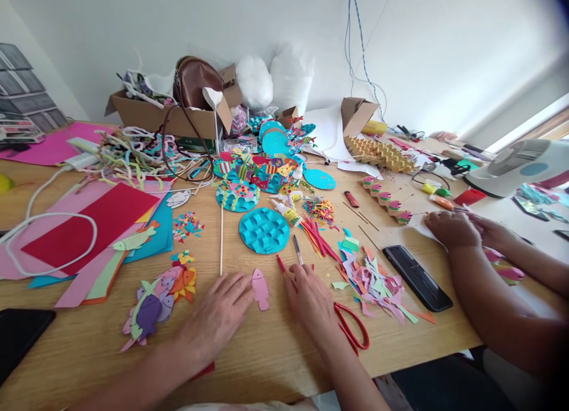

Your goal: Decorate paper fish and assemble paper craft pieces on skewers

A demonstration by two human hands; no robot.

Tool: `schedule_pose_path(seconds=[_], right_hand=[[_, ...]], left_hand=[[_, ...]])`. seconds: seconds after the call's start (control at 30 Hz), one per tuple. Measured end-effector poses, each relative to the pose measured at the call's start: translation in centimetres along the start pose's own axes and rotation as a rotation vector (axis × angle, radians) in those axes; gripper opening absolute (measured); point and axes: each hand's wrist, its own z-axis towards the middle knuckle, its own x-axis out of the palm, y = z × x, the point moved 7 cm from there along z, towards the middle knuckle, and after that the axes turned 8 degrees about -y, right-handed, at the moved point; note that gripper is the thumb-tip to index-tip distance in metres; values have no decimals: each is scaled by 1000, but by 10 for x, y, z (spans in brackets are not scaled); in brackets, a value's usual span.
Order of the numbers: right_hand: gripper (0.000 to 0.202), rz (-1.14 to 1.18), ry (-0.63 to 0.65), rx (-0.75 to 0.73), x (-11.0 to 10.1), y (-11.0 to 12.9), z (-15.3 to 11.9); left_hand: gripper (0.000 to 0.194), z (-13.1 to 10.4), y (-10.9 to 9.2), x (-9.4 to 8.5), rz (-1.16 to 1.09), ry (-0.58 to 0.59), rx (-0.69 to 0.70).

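Observation:
A small pink paper fish (260,289) lies on the table between my hands. My left hand (226,307) rests palm down, fingers stretched out, with the fingertips at the fish's left edge. My right hand (309,295) is low over the table, fingers reaching forward. Its thumb side is at a red pen (281,263), and its fingertips meet the lower end of a grey pen (297,249); a firm grip on either does not show. Red-handled scissors (353,328) lie right of my wrist, blades hidden under the hand. Cut paper fish (149,313) are piled at the left.
Blue round pieces (264,230), glue bottles (287,212) and a wooden stick (221,239) lie ahead. Paper scraps (377,281) and a phone (418,278) are right, beside another person's hands (456,230). Coloured paper sheets (95,227) lie left.

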Motion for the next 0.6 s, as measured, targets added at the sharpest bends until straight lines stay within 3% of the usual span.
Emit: schedule_pose_path(seconds=[0.13,0.23,0.37,0.6], right_hand=[[17,-19,-80,67,-9,-16,5],[16,-46,-98,90,-12,-22,11],[14,-60,-19,106,-5,-22,20],[19,-57,40,118,0,-23,21]], left_hand=[[34,1,34,-18,49,-46,-80],[39,6,52,-21,71,-1,-147],[40,13,56,-15,-22,67,-200],[43,9,54,-6,-142,43,-218]])
